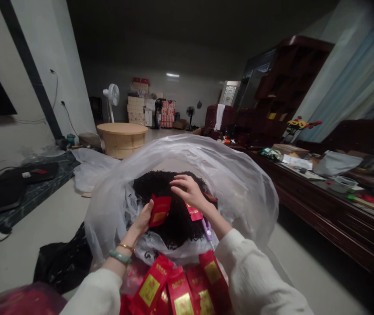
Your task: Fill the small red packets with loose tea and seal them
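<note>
My left hand (145, 217) grips a red packet (159, 211) with gold print, held upright over a large clear plastic bag (239, 183). Inside the bag lies a heap of black, wiry loose leaf-like stuff (176, 234). Above that heap my right hand (188, 191) hovers, fingers apart and holding nothing I can see. Below its wrist, another red packet (195, 213) rests on the heap, next to a purple handle (207, 229) of some tool, partly hidden by my right forearm. Several red and gold packets (180, 291) lie close in front of me.
At the lower left sit a black plastic bag (65, 260) and a reddish see-through bag (19, 299). A round wooden table (122, 128) stands beyond the bag. To the right runs a long dark wooden bench (321, 205), its top cluttered. Boxes (136, 109) and fans are at the back.
</note>
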